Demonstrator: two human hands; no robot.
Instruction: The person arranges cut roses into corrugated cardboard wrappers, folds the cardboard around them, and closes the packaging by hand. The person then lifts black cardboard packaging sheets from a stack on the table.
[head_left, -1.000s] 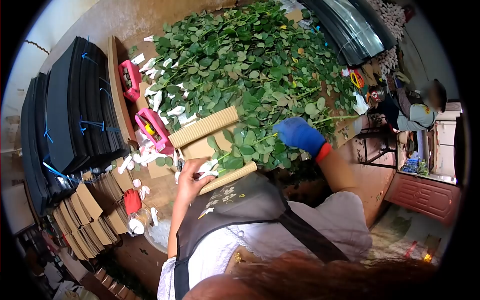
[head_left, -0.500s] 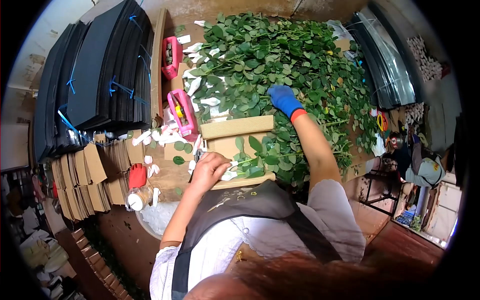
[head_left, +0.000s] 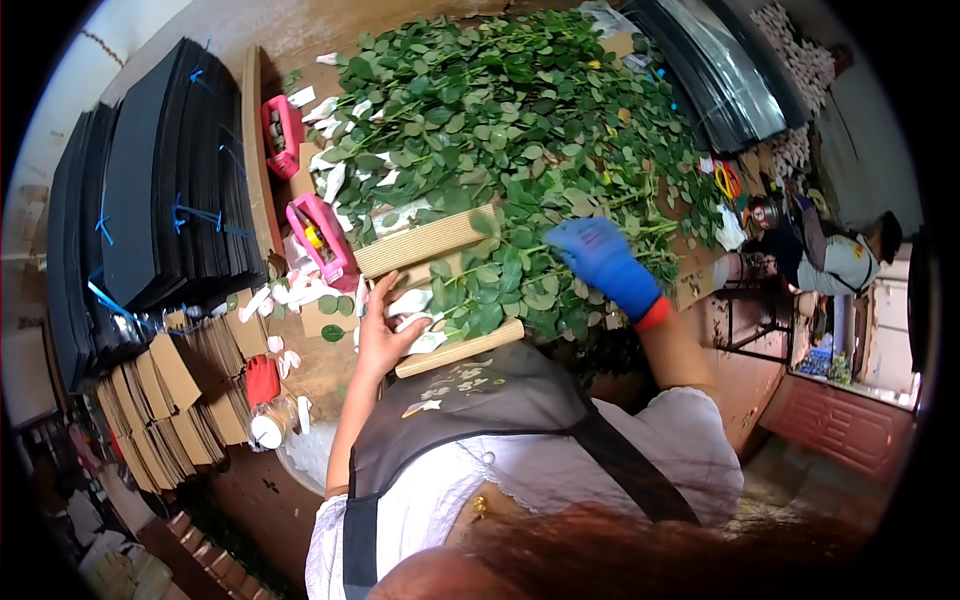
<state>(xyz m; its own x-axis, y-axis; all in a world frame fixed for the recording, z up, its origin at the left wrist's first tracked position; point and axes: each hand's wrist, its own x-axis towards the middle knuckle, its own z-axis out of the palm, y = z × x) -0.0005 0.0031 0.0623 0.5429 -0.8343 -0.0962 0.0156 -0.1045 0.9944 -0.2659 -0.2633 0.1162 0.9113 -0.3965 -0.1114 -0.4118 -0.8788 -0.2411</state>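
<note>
My left hand (head_left: 382, 330) is bare, its thumb and fingers apart around several white-wrapped flower heads (head_left: 410, 302) at the left end of an opened corrugated cardboard wrap (head_left: 430, 243). Leafy flower stems (head_left: 492, 290) run rightward from these heads across the wrap. My right hand (head_left: 603, 265), in a blue glove with a red cuff, is closed over the leafy stems right of the wrap; leaves and the glove hide its fingertips. Beyond the wrap lies a large pile of leafy stems (head_left: 500, 110), with white-wrapped heads on its left side.
Two pink tape dispensers (head_left: 322, 240) stand left of the pile. Stacks of black sheets (head_left: 165, 160) and folded cardboard (head_left: 165, 385) are at the left. A jar (head_left: 270, 425) and red glove (head_left: 262, 380) sit near the table edge. Clear-wrapped dark sheets (head_left: 725, 70) lie back right.
My right hand has come from the pile back toward my body, beside the wrap. My left hand has gone from a pinch to spread fingers. More leafy stems lie across the wrap.
</note>
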